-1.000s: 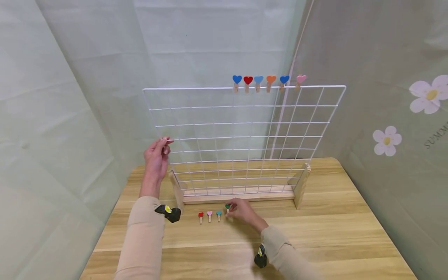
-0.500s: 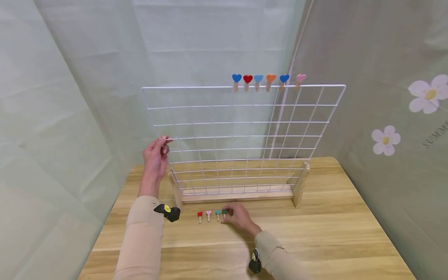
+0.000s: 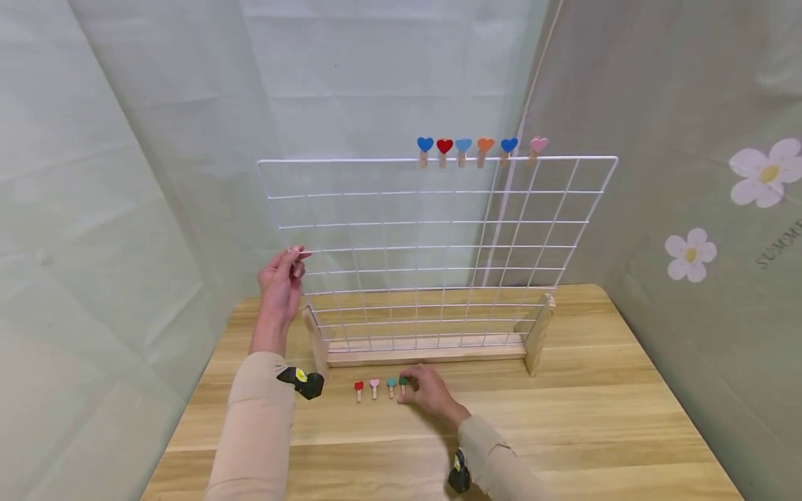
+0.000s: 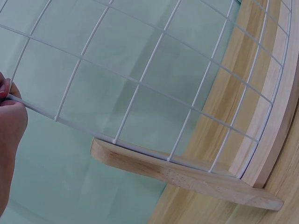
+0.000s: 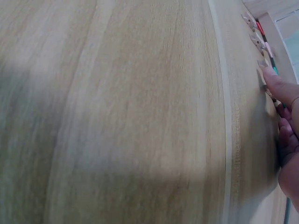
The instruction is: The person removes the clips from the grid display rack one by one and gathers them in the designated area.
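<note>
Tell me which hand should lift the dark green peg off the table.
Right. The right hand already touches the green peg on the table; the left hand is busy pinching the grid edge.

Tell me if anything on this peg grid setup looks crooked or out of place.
One thing: the pink heart peg at the right end of the row on the wire grid top edge leans sideways, while the other five stand upright. The pegs lying on the table look orderly.

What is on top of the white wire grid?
Six heart pegs sit clipped along the wire grid's top edge, toward the right: blue, red, light blue, orange, blue, pink. Each peg's lower end crosses the top wire, so the clamping tips are too small to make out.
</note>
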`<state>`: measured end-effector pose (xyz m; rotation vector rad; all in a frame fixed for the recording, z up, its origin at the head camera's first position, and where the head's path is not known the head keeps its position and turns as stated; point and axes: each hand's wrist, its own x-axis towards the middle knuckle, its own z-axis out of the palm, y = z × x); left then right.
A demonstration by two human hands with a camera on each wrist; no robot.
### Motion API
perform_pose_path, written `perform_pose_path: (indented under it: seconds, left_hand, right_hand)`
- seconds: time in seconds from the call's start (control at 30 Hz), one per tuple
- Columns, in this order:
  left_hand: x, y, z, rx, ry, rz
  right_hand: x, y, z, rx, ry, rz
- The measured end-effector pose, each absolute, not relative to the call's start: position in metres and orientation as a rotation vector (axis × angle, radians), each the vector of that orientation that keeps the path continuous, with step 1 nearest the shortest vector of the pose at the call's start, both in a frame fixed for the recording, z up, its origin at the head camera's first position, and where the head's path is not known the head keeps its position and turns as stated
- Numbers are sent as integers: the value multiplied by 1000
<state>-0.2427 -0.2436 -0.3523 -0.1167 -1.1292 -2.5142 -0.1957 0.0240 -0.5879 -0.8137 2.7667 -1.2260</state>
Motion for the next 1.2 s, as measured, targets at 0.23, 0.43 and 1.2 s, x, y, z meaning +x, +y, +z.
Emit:
perform_pose_path:
  seconds: [0.23,0.43,1.2]
  left_hand:
    - [-244,-243,-353,-96,-1128,-2530]
    - [-244,-242,-353,-79,-1146,-2518]
    - [-242,-245,-352,-61,-1185,-2506]
  right_hand:
    - [-191,31,-586,-799,2624,-1393]
    - [-185,45,-573,-649,2540,-1501]
    - [-195,119,-401,-744,2904,-1536]
